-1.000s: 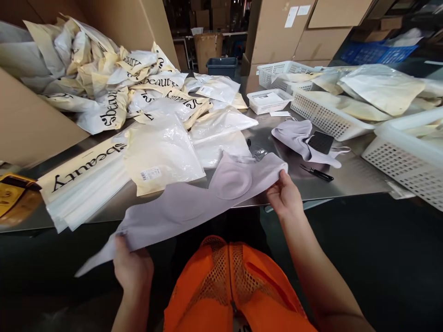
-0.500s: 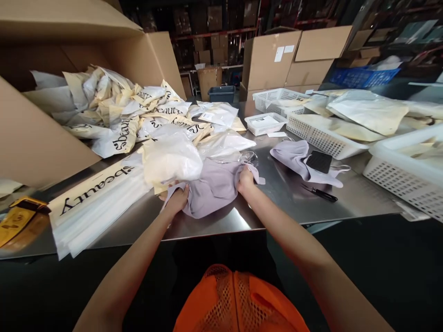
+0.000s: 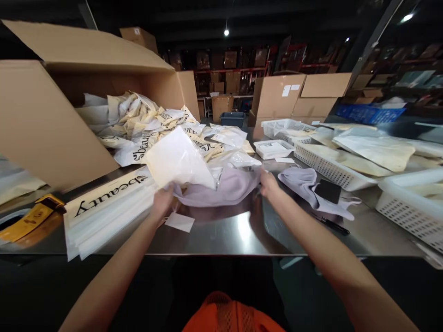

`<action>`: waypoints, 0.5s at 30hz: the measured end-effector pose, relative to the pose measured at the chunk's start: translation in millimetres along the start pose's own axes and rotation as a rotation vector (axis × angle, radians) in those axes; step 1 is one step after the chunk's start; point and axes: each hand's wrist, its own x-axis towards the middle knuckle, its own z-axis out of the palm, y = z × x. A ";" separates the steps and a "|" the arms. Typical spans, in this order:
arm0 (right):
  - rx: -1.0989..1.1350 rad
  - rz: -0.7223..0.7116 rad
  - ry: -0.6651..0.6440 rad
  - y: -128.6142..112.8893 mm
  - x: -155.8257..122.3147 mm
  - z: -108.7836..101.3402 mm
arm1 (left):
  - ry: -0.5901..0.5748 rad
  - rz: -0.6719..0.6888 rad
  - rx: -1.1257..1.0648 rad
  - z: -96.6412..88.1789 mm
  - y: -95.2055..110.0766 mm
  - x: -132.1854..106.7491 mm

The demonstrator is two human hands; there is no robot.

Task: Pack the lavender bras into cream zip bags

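Note:
A soft lilac garment point(image 3: 221, 191) is stretched between my hands just above the steel table point(image 3: 221, 235). My left hand point(image 3: 162, 201) is closed on its left end, and a white paper tag point(image 3: 180, 222) hangs beside that hand. At the other end, my right hand point(image 3: 269, 183) pinches the cloth, slightly blurred. A cream and white plastic bag point(image 3: 180, 159) stands tilted over the garment's left part and hides some of it. Whether my left fingers also hold the bag, I cannot tell. Clear bags point(image 3: 235, 159) lie behind the cloth.
A large carton point(image 3: 62, 124) spills printed bags point(image 3: 138, 145) at left. Flat bags point(image 3: 110, 207) and an orange tape dispenser point(image 3: 34, 219) lie nearer. Rightward are another lilac garment point(image 3: 299, 180) under a black rectangular object point(image 3: 328, 190), a black-handled tool point(image 3: 334, 226) and white baskets point(image 3: 332, 163).
My hands have moved apart, pulling the lilac garment wider and flatter. The cream and white bag has tipped up, and the paper tag has come into sight. The camera view has tilted upward.

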 end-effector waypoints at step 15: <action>0.327 -0.299 0.025 -97.6 -44.8 -103.7 | 0.142 0.123 -0.624 -76.3 26.7 -52.9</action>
